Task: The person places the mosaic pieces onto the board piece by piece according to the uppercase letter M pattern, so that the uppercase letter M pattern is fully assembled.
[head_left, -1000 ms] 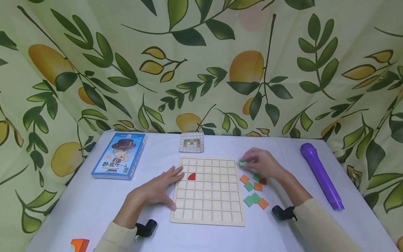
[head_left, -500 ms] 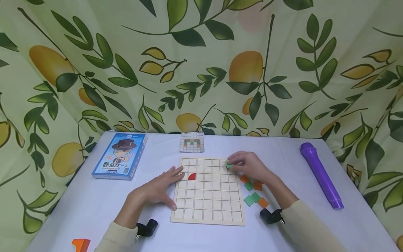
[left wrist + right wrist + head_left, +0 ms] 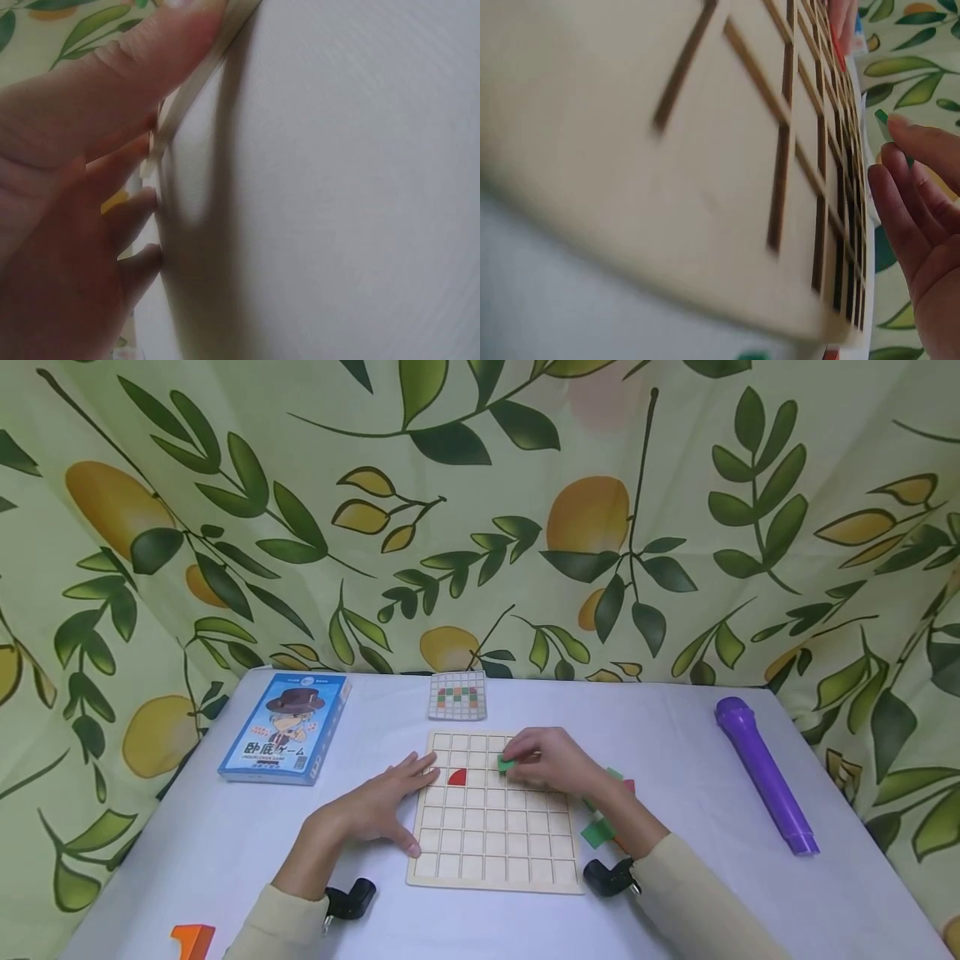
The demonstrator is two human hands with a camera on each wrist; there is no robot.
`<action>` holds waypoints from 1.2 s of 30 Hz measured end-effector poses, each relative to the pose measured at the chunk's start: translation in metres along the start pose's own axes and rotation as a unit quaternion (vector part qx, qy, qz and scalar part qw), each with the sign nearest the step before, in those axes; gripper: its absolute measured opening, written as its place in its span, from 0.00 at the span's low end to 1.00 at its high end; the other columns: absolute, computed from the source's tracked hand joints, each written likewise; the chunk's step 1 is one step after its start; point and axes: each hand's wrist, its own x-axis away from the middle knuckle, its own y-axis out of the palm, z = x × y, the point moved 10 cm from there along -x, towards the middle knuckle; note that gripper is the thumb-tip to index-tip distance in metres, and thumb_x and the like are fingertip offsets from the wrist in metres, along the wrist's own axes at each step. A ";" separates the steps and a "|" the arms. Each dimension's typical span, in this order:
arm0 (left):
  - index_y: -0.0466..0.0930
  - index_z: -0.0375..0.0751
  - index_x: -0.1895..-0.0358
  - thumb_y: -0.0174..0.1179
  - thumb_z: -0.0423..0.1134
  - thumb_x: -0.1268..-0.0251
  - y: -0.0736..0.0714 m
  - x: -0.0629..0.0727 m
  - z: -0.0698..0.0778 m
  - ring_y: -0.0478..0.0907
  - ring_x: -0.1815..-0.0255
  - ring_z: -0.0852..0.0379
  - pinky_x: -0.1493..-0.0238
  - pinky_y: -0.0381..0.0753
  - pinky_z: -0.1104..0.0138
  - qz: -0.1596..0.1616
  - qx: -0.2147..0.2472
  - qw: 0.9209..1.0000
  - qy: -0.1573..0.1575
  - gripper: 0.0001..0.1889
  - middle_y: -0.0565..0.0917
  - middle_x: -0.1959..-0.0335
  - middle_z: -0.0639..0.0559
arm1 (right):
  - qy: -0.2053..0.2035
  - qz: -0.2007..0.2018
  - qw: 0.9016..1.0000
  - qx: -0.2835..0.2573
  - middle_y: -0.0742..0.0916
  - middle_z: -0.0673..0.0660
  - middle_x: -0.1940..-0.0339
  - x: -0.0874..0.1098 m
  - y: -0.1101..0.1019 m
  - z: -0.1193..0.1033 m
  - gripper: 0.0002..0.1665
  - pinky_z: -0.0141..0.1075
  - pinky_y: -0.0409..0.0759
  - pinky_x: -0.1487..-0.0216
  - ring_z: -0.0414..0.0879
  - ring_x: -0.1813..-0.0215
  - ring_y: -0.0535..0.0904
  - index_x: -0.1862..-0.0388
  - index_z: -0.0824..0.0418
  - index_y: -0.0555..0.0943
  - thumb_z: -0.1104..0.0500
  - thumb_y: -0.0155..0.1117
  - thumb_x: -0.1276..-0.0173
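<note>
A wooden grid board [image 3: 495, 843] lies on the white table, with a red quarter-circle tile [image 3: 457, 777] in one of its cells near the upper left. My left hand [image 3: 375, 802] rests at the board's left edge, thumb and fingers spread and touching the rim; the left wrist view shows the thumb [image 3: 127, 67] along that edge. Over the upper right part of the board, my right hand [image 3: 558, 764] pinches a green tile [image 3: 505, 764] between thumb and fingers. In the right wrist view the green tile [image 3: 883, 118] is held above the grid.
Several green, orange and red tiles [image 3: 597, 833] lie right of the board, partly behind my right forearm. A small pattern card [image 3: 457, 697] stands beyond the board. A blue game box [image 3: 285, 731] is at the left, a purple microphone [image 3: 765, 777] at the right, an orange block [image 3: 193, 939] front left.
My right hand has carried the green tile leftward from beside the board to over its upper cells. The left hand has stayed at the board's left edge.
</note>
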 end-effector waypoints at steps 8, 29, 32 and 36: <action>0.64 0.50 0.21 0.85 0.48 0.66 0.000 0.002 0.000 0.39 0.12 0.46 0.16 0.50 0.39 -0.004 0.001 1.000 0.001 0.59 0.52 0.14 0.58 | -0.017 -0.023 0.999 -0.015 0.91 0.50 0.54 -0.011 0.018 -0.021 0.09 0.26 0.84 0.55 0.37 0.57 0.84 0.58 0.53 0.92 0.58 0.77 0.38; 0.63 0.48 0.21 0.85 0.49 0.66 -0.001 0.000 0.001 0.40 0.12 0.44 0.17 0.50 0.38 -0.006 -0.001 1.000 0.014 0.60 0.52 0.14 0.56 | -0.023 -0.030 0.998 0.053 0.90 0.48 0.59 -0.020 0.041 -0.028 0.05 0.27 0.82 0.57 0.37 0.61 0.81 0.62 0.54 0.91 0.60 0.77 0.38; 0.64 0.49 0.21 0.85 0.49 0.66 -0.002 0.000 0.001 0.40 0.12 0.45 0.16 0.50 0.38 -0.006 -0.001 1.000 0.011 0.60 0.52 0.14 0.57 | -0.013 -0.028 0.998 0.060 0.90 0.48 0.59 -0.021 0.041 -0.028 0.06 0.28 0.82 0.56 0.37 0.60 0.81 0.63 0.54 0.91 0.59 0.78 0.39; 0.64 0.49 0.22 0.85 0.48 0.66 -0.001 0.002 0.002 0.39 0.12 0.45 0.16 0.49 0.38 -0.007 0.001 1.000 0.009 0.59 0.52 0.14 0.56 | 0.005 -0.024 0.998 0.060 0.91 0.48 0.60 -0.021 0.041 -0.028 0.06 0.30 0.82 0.55 0.37 0.59 0.81 0.64 0.54 0.91 0.59 0.79 0.41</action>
